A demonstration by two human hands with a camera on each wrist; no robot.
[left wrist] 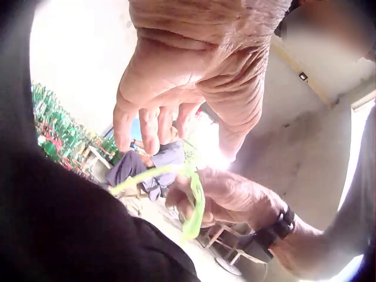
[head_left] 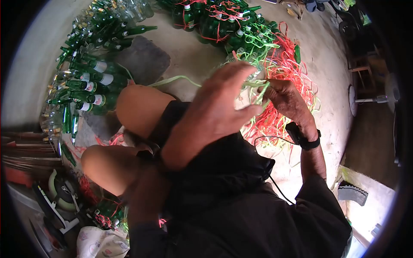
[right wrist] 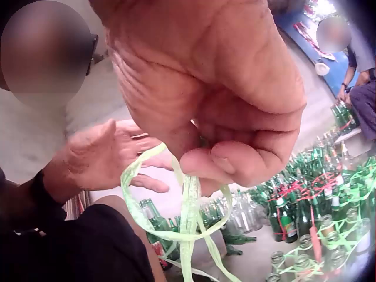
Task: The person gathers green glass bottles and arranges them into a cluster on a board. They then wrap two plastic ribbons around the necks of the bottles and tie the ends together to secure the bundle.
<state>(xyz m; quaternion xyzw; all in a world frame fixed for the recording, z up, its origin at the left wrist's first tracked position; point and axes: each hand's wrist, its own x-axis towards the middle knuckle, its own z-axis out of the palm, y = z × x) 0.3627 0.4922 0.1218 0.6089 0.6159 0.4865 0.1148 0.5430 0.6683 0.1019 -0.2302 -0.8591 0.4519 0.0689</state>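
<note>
pinching a green strip point(right wrist: 189, 218) at its top, the right hand point(right wrist: 223, 117) lets it hang looped straight below the right hand; the left hand point(right wrist: 100, 158), fingers spread and empty, hovers just beside the right hand

Strip: a light green flat plastic strip point(right wrist: 189, 217) is seen, faintly streaked lengthwise.
Bottles: the dark green glass bottles point(head_left: 92, 77) are marked with white-and-red labels; some are capped in white.
Heap: a loose red and bright green plastic-strip heap point(head_left: 279, 114) is mixed without pattern.
Floor: the pale grey concrete floor point(head_left: 193, 56) is broken by a dark grey flat slab point(head_left: 144, 58).
Wrist: a plain black wrist strap point(head_left: 307, 141) is worn.
</note>
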